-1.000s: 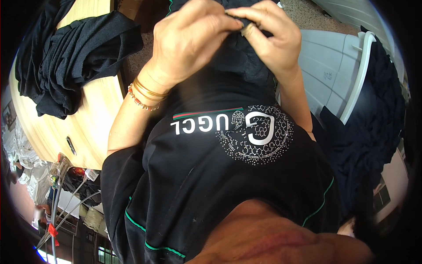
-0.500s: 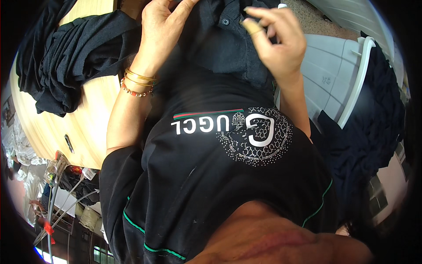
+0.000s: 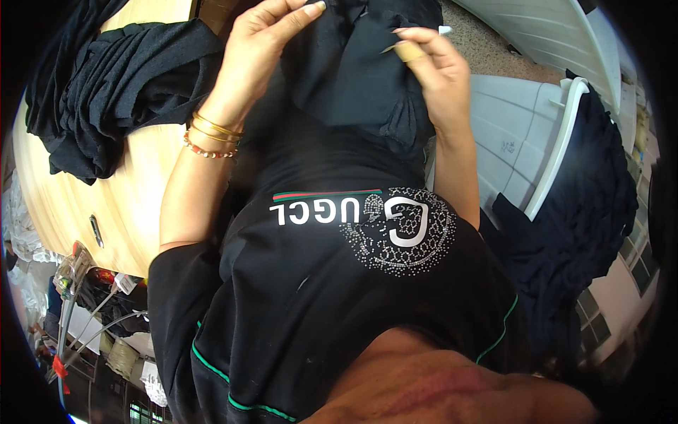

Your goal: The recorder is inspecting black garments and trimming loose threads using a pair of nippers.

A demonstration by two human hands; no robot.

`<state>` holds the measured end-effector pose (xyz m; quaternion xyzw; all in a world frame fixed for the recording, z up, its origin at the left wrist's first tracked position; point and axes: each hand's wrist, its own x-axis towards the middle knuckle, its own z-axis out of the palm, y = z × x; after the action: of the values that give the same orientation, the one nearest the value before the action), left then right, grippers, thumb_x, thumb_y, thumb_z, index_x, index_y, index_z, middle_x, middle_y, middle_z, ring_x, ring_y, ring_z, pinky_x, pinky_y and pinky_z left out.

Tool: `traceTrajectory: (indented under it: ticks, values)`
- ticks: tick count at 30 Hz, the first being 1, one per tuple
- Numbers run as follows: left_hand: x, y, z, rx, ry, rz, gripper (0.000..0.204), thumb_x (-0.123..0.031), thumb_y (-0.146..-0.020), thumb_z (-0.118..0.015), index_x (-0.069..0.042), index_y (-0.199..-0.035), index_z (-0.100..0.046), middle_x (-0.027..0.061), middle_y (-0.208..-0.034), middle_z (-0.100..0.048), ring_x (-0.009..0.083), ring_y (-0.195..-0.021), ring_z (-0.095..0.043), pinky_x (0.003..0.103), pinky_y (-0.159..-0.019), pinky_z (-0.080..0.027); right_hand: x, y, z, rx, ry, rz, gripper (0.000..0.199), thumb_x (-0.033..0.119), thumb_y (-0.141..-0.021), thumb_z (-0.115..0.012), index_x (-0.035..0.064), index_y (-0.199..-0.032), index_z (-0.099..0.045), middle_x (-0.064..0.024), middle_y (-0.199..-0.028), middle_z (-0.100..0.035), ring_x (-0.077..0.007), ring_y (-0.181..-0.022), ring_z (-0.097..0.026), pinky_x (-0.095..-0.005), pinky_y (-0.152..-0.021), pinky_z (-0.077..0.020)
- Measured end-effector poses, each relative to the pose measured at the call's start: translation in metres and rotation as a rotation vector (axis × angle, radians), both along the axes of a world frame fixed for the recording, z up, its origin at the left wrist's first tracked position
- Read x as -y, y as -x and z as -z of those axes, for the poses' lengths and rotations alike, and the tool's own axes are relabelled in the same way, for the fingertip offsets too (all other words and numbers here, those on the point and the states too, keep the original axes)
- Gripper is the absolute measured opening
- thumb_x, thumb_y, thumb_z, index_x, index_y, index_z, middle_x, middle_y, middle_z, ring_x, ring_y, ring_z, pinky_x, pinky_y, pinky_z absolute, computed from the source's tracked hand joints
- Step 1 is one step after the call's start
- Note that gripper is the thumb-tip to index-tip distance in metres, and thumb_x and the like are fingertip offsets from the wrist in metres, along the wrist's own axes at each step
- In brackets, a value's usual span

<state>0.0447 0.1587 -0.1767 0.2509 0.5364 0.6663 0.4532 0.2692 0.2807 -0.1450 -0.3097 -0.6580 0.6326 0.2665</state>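
Black cloth [image 3: 367,85] shows between left hand [image 3: 256,44] and right hand [image 3: 443,79], together earlier.

- Cloth in the lap [image 3: 378,85]: plain black.
- T-shirt [image 3: 296,265]: black, with white lettering, a red-and-green stripe, a silvery dotted ring and thin green piping.
- Thumb covering [image 3: 412,51]: yellowish tan.
- Bangles [image 3: 216,127]: gold.
- Beaded bracelet [image 3: 210,150]: red, white and gold.
- Bunched cloth [image 3: 127,92]: charcoal black.
- Tabletop [image 3: 134,198]: pale yellow wood grain.
- Plastic tub [image 3: 487,116]: light grey, its rim white.
- Draped cloth [image 3: 586,205]: dark navy.
- Floor [image 3: 487,39]: speckled greyish brown.
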Motion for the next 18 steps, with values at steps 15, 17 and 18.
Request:
traceTrajectory:
  ticks: [15, 17, 18]
  values:
    - [-0.001, 0.022, -0.04, 0.137, 0.12, 0.127, 0.008, -0.01, -0.094, -0.068, -0.003, -0.097, -0.07, -0.0001, -0.091, -0.069, 0.0079, -0.082, -0.061, 0.021, -0.075, -0.048, -0.038, -0.025, -0.021, -0.055, 0.204, -0.039, 0.027, 0.006, -0.081, -0.076, -0.0002, -0.105, -0.069, -0.0042, -0.098, -0.069, -0.011, -0.09, -0.064, -0.0239, -0.083, -0.0502]
    - [-0.011, 0.03, 0.005, 0.747, -0.73, 0.494, 0.012, -0.013, -0.093, -0.068, -0.003, -0.098, -0.071, 0.0028, -0.093, -0.072, 0.0119, -0.084, -0.064, 0.025, -0.08, -0.049, -0.037, -0.025, -0.02, -0.065, 0.209, -0.052, 0.026, -0.002, -0.079, -0.075, -0.0001, -0.104, -0.069, -0.0054, -0.095, -0.07, -0.0121, -0.087, -0.067, -0.023, -0.081, -0.052]
    - [-0.011, 0.032, 0.008, 0.79, -0.714, 0.526, 0.014, -0.013, -0.094, -0.067, -0.001, -0.099, -0.071, 0.0037, -0.094, -0.072, 0.0134, -0.085, -0.065, 0.026, -0.083, -0.049, -0.039, -0.029, -0.018, -0.075, 0.221, -0.026, 0.024, -0.003, -0.08, -0.074, -0.0002, -0.104, -0.069, -0.006, -0.094, -0.071, -0.0122, -0.086, -0.068, -0.023, -0.081, -0.0523]
